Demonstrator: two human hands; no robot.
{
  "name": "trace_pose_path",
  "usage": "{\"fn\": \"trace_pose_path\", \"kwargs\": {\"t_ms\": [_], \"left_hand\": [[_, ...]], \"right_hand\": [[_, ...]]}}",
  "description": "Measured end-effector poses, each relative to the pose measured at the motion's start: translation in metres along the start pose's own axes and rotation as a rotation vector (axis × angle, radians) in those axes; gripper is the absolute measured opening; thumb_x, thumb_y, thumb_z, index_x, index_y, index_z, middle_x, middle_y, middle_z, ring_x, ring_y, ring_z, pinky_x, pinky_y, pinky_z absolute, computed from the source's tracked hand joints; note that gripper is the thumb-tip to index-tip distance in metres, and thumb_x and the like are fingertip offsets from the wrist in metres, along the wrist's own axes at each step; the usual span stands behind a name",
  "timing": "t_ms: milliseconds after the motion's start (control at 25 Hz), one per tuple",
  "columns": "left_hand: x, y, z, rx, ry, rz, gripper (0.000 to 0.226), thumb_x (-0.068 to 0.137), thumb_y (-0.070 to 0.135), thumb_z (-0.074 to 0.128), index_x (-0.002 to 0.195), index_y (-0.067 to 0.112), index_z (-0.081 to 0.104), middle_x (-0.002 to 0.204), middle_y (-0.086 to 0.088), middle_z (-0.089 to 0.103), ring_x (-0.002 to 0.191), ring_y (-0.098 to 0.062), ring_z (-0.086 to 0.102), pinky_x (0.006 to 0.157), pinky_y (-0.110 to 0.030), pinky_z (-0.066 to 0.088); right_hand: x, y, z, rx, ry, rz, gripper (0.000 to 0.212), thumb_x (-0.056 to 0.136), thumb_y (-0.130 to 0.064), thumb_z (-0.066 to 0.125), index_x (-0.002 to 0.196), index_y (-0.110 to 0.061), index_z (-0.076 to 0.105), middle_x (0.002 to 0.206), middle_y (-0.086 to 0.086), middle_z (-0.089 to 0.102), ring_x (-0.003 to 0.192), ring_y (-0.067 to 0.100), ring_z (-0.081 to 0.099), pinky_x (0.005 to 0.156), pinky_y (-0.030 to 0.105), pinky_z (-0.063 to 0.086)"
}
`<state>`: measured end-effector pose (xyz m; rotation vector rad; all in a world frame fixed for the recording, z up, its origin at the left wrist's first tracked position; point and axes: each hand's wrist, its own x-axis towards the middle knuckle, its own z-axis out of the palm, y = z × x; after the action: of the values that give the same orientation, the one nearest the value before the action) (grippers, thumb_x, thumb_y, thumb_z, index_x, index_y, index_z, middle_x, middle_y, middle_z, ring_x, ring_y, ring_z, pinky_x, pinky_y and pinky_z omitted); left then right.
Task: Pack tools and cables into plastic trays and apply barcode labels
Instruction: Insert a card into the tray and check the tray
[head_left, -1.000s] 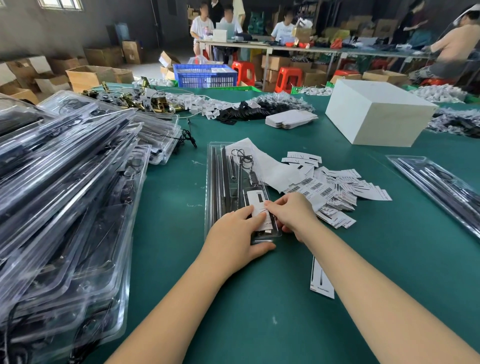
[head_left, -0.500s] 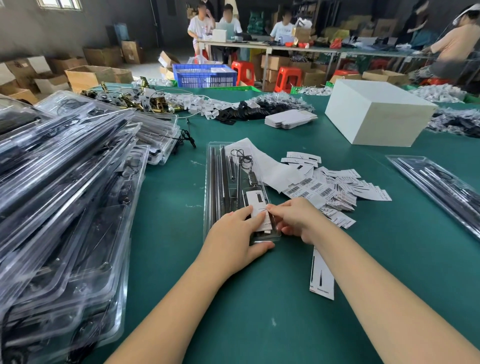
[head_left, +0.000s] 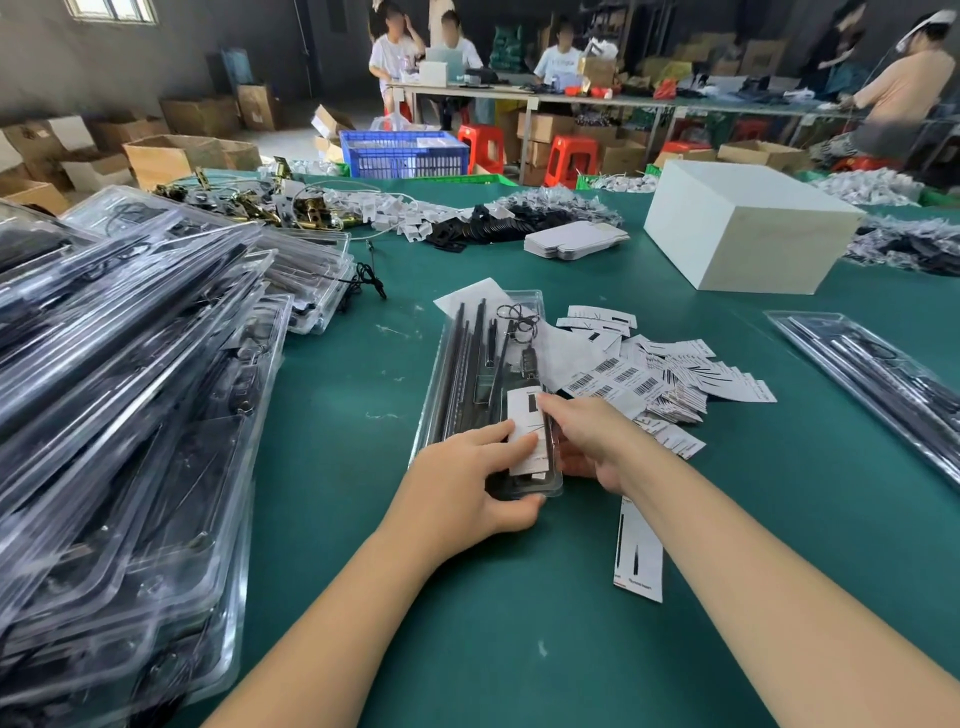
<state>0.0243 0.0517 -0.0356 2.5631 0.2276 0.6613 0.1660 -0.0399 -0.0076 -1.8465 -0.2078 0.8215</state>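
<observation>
Green table (head_left: 332, 467); clear tray (head_left: 457, 374) between, seemingly gripped by, both hands

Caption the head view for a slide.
Both hands, left hand and right hand, hold a clear plastic tray bearing a white label on green table.

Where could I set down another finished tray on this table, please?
Bare green table cloth lies between the forearms, and between the clear plastic tray being labelled and the stack of packed clear trays. A strip also runs from the white box towards the single tray. The loose barcode labels crowd the middle.
</observation>
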Motion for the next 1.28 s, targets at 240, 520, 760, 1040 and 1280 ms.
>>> {"fn": "trace_pose_path", "kwargs": {"t_ms": [240,520,760,1040,1280], "left_hand": [[0.001,0.009,0.001,-0.02,0.004,0.086,0.053,0.063,0.037,0.078,0.115,0.033,0.069,0.126,0.012,0.062,0.103,-0.018,0.065,0.082,-0.032,0.055],[0.0,0.006,0.0,-0.157,-0.095,0.083,0.059,0.072,0.051,0.075,0.127,0.031,0.062,0.146,0.012,0.042,0.128,-0.006,0.046,0.106,-0.024,0.036],[0.012,-0.017,-0.014,-0.338,0.269,-0.496,0.061,0.085,0.038,0.068,0.14,0.029,0.044,0.149,0.006,0.037,0.129,-0.007,0.043,0.107,-0.034,0.037],[0.01,0.022,-0.003,-1.656,0.038,-0.787,0.043,0.065,0.021,0.077,0.105,0.014,0.064,0.1,-0.007,0.072,0.077,-0.019,0.071,0.061,-0.027,0.057],[0.006,0.031,0.006,-1.572,-0.035,-0.682,0.044,0.082,0.008,0.064,0.126,0.007,0.058,0.11,-0.012,0.071,0.09,-0.02,0.07,0.069,-0.025,0.058]], "right_hand": [[0.002,0.013,0.001,-0.088,0.136,-0.144,0.046,0.1,-0.048,0.034,0.107,-0.01,0.06,0.103,0.012,0.067,0.1,0.031,0.063,0.094,0.049,0.05],[-0.004,0.03,-0.002,0.021,0.251,-0.401,0.031,0.101,-0.037,0.043,0.084,-0.015,0.055,0.08,0.006,0.062,0.078,0.022,0.056,0.076,0.04,0.048],[-0.012,0.039,-0.005,0.079,0.254,-0.519,0.028,0.099,-0.042,0.044,0.088,-0.02,0.057,0.078,-0.007,0.065,0.075,0.014,0.061,0.074,0.033,0.051],[-0.017,0.035,0.008,0.472,0.416,-0.389,0.027,0.101,-0.043,0.04,0.089,-0.024,0.055,0.097,0.012,0.067,0.101,0.033,0.063,0.095,0.052,0.049],[-0.021,0.042,0.016,0.38,0.379,-0.452,0.022,0.095,-0.047,0.051,0.091,-0.026,0.054,0.071,-0.012,0.064,0.065,0.007,0.059,0.063,0.031,0.049]]}}
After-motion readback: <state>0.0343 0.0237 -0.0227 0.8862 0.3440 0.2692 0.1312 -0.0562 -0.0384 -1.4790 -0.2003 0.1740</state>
